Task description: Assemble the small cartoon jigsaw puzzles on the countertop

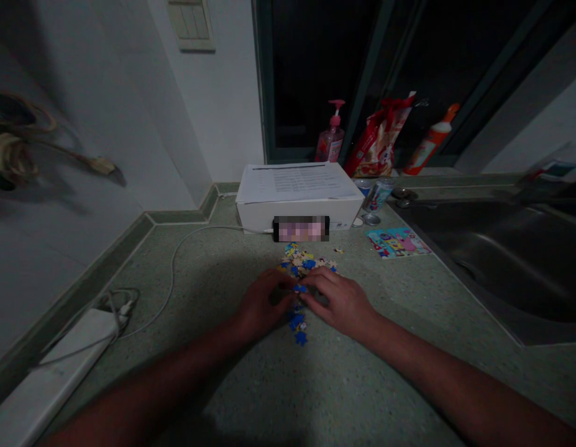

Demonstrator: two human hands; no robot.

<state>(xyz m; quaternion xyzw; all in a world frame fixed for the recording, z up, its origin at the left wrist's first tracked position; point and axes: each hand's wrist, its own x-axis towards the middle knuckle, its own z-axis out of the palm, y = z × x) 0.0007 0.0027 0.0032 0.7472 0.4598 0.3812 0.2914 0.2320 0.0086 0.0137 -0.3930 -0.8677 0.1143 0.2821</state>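
Note:
Above the green speckled counter (pixel 250 397), my left hand (pixel 266 299) and my right hand (pixel 338 299) meet at their fingertips. A small blue jigsaw puzzle piece (pixel 299 288) is pinched between them, with a finger and thumb of each hand at its sides. Just beyond lies a heap of loose puzzle pieces (pixel 309 264), blue, yellow and pale tan. On the near side, a short cluster of blue pieces (pixel 297 321) rests on the counter; my fingers partly cover its upper end. Whether those pieces are interlocked I cannot tell.
A phone (pixel 301 230) on a white cable (pixel 172 273) leans against a white box (pixel 297 186). To the right are a colourful cartoon picture card (pixel 397 242), a can (pixel 379 195) and a steel sink (pixel 493 248). A white power strip (pixel 77 354) lies at left.

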